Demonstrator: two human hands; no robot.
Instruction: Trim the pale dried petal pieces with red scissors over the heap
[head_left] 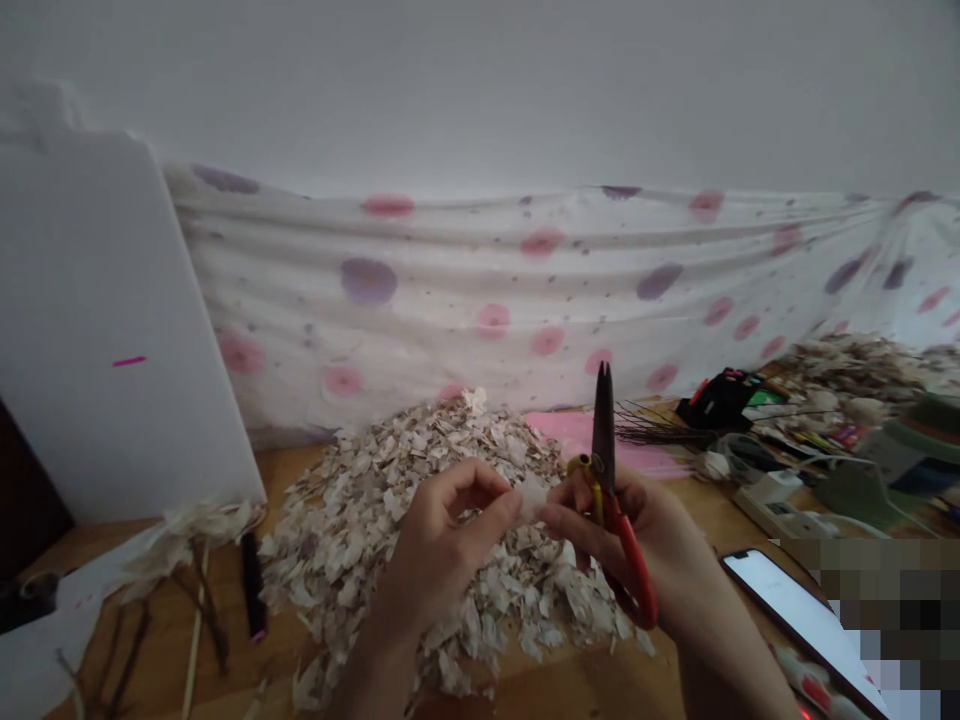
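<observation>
The person's left hand [450, 535] has thumb and fingertips pinched together on one side of a thin, pale flake [532, 500]. The right hand [645, 520] pinches the flake's other side while also holding a pair of scissors [604, 440], its dark blades pointing up and nearly together. The flake is between the hands, above a broad pile of similar flakes [337, 520] on the wooden table [570, 690]. A phone [802, 620] lies to the right, a black marker [253, 590] left of the pile. Farther back, a flowered cloth [435, 300] hangs against the wall [480, 90].
</observation>
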